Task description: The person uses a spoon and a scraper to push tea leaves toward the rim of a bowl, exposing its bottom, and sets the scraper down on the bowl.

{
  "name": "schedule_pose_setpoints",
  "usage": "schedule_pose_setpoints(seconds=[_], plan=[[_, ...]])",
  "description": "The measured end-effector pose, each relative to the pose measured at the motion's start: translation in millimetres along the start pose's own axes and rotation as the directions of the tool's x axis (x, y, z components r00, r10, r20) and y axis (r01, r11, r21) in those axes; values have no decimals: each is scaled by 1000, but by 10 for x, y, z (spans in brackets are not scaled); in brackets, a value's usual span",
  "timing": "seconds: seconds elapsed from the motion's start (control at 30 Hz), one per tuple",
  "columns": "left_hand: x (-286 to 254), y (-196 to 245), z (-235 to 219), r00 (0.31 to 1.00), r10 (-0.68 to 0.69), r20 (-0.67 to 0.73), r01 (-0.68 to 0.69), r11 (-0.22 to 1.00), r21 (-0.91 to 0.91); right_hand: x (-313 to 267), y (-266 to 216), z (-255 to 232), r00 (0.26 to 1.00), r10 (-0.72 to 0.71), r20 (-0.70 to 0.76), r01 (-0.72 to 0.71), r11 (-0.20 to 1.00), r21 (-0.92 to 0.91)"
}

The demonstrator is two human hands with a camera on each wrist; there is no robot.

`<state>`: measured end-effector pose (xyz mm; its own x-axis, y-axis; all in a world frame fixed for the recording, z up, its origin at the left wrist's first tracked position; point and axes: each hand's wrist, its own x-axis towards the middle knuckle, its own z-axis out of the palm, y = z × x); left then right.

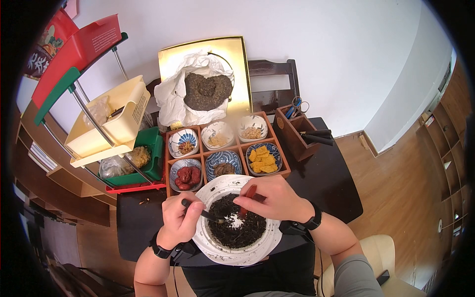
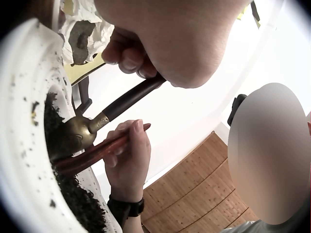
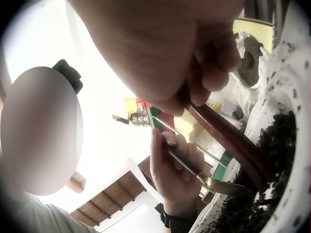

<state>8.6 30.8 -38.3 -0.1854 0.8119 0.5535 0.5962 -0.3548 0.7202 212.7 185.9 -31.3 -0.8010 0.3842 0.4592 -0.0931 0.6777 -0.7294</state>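
Note:
A white bowl (image 1: pixel 269 246) holds dark shredded leaves (image 1: pixel 240 237) with a small patch of white bits (image 1: pixel 234 221) near the middle. My left hand (image 1: pixel 179 220) grips the black handle (image 2: pixel 133 98) of a brass-headed spoon (image 2: pixel 73 136), whose head rests in the leaves at the left. In my right hand (image 1: pixel 274 198) is a reddish-brown wooden tool (image 3: pixel 228 133), pinched near its upper end, its lower end down in the leaves. The two tool ends lie close together in the wrist views; whether they touch I cannot tell.
Behind the bowl, a wooden divided tray (image 1: pixel 202 157) holds several small patterned bowls of dried foods. A dark pressed cake (image 1: pixel 208 91) lies on white paper at the back. A basket rack (image 1: pixel 106 123) stands left, a wooden holder with scissors (image 1: pixel 292 131) right.

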Motion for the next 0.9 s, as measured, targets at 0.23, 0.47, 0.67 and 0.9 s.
schedule_pose_setpoints(seconds=[0.23, 0.47, 0.67, 0.9], plan=[[4, 9, -2, 999, -18, 48, 16, 999, 38, 5, 51, 29, 998, -48, -48, 47, 999, -26], [7, 17, -5, 998, -31, 54, 29, 999, 46, -1, 23, 5, 1000, -8, 1, 8, 1000, -17], [19, 36, -5, 999, -15, 51, 12, 999, 51, 3, 12, 12, 1000, 11, 17, -13, 997, 77], [1, 11, 0, 999, -11, -31, 12, 999, 52, -7, 29, -39, 987, -15, 159, 7, 999, 49]])
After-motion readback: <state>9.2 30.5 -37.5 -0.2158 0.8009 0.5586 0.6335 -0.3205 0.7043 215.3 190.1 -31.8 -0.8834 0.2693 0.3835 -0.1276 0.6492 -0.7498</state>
